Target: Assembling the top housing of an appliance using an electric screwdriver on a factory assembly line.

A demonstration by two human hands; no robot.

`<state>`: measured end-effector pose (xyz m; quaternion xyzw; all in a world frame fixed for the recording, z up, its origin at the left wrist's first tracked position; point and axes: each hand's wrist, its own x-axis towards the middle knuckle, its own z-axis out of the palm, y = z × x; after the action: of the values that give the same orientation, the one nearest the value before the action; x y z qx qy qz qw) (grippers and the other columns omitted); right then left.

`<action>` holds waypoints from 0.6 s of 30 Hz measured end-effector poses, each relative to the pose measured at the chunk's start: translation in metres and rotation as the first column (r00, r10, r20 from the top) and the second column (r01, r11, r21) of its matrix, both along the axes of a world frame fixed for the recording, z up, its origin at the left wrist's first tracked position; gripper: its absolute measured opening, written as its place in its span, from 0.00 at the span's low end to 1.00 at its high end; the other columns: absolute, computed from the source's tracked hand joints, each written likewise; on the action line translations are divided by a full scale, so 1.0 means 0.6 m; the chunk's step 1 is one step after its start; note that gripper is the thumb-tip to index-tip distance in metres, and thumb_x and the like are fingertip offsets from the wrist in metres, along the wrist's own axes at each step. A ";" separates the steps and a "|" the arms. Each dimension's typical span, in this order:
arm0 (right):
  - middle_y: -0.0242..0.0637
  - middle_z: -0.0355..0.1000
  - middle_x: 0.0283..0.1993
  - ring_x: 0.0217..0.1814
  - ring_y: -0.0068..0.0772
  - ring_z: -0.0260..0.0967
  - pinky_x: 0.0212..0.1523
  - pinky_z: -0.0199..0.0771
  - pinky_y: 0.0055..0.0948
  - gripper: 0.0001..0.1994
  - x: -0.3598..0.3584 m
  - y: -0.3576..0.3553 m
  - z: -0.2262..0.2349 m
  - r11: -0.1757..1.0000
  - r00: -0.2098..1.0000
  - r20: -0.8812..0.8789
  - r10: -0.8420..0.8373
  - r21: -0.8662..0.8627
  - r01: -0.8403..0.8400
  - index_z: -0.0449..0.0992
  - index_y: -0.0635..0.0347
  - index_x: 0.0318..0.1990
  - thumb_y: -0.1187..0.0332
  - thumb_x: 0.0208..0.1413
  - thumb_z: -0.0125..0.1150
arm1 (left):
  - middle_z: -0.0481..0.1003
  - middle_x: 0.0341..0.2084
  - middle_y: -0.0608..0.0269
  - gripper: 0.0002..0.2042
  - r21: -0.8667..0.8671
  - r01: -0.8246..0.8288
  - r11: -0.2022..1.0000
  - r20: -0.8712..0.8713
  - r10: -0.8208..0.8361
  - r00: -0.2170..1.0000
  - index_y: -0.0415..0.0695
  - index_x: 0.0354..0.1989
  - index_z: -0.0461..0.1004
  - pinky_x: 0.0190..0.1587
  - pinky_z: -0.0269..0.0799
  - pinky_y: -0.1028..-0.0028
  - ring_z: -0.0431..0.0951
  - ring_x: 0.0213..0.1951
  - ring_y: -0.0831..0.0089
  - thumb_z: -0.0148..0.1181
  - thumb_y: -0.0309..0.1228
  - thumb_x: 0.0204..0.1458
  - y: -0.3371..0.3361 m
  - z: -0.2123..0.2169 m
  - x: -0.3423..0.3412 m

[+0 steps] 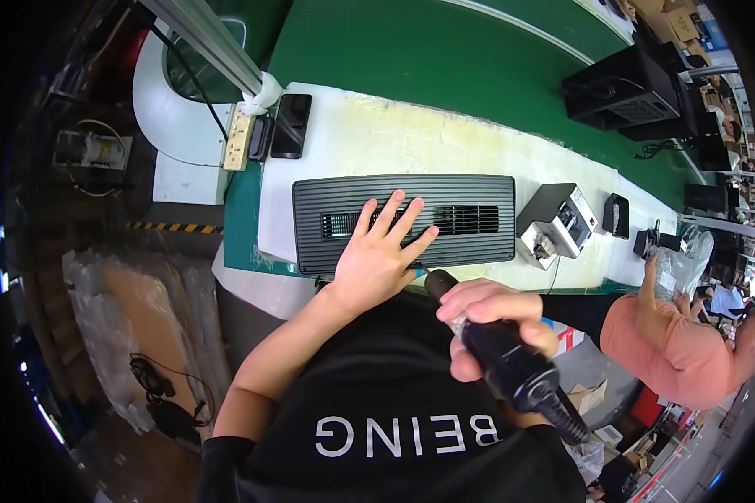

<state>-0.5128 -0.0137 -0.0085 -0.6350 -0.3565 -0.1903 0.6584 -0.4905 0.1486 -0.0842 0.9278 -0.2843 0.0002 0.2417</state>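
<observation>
A dark grey ribbed panel [403, 186] with slotted vents lies flat on the white-covered workbench [411, 126]. My left hand [382, 251] rests on its near middle, fingers spread over the ribs, with nothing gripped. My right hand [499, 314] is wrapped round a black electric screwdriver [512, 360], a cord guard at its rear end. The tool's narrow tip points toward the panel's near edge, beside my left thumb. Whether the tip touches a screw is too small to tell.
Right of the panel stands a grey boxy device [555, 222], with a small black tray [617, 215] beyond it. A black phone [293, 126] lies near a power strip [239, 138] at the back left. A co-worker [671, 344] in a pink top works at the right.
</observation>
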 end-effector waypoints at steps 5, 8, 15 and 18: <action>0.46 0.66 0.46 0.31 0.46 0.74 0.30 0.78 0.41 0.38 0.006 0.016 -0.004 0.998 0.998 0.004 0.057 -0.021 -0.057 0.50 0.47 0.64 0.66 0.49 0.69 | 0.61 0.61 0.53 0.31 -0.039 -0.002 0.999 -0.002 0.002 1.000 0.53 0.53 0.73 0.62 0.53 0.48 0.56 0.65 0.52 0.70 0.35 0.33 -0.001 -0.001 0.000; 0.46 0.67 0.46 0.31 0.45 0.75 0.30 0.78 0.41 0.38 0.013 0.013 0.000 0.992 0.993 -0.028 0.112 -0.047 -0.113 0.53 0.47 0.63 0.66 0.46 0.71 | 0.61 0.62 0.54 0.31 -0.019 -0.007 1.000 0.016 0.007 1.000 0.54 0.53 0.73 0.62 0.53 0.48 0.56 0.65 0.52 0.70 0.35 0.32 -0.004 -0.003 -0.001; 0.47 0.70 0.45 0.33 0.44 0.75 0.31 0.78 0.37 0.37 0.018 0.005 -0.016 0.996 0.999 0.027 0.047 -0.077 -0.045 0.58 0.54 0.59 0.64 0.41 0.75 | 0.60 0.62 0.51 0.24 0.166 0.028 0.986 0.090 -0.043 0.995 0.55 0.55 0.72 0.63 0.50 0.46 0.56 0.65 0.50 0.56 0.39 0.46 -0.008 -0.011 -0.002; 0.50 0.70 0.46 0.35 0.48 0.75 0.33 0.78 0.40 0.35 0.000 -0.014 0.009 1.000 1.000 0.003 0.001 -0.018 -0.001 0.59 0.51 0.57 0.69 0.42 0.74 | 0.59 0.63 0.50 0.28 0.133 0.042 0.990 0.077 -0.052 0.996 0.53 0.56 0.71 0.63 0.49 0.45 0.55 0.65 0.48 0.63 0.37 0.40 -0.014 -0.002 0.002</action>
<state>-0.5126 -0.0222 -0.0030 -0.6406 -0.3595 -0.1876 0.6521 -0.4894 0.1400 -0.0855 0.9340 -0.3149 0.0130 0.1685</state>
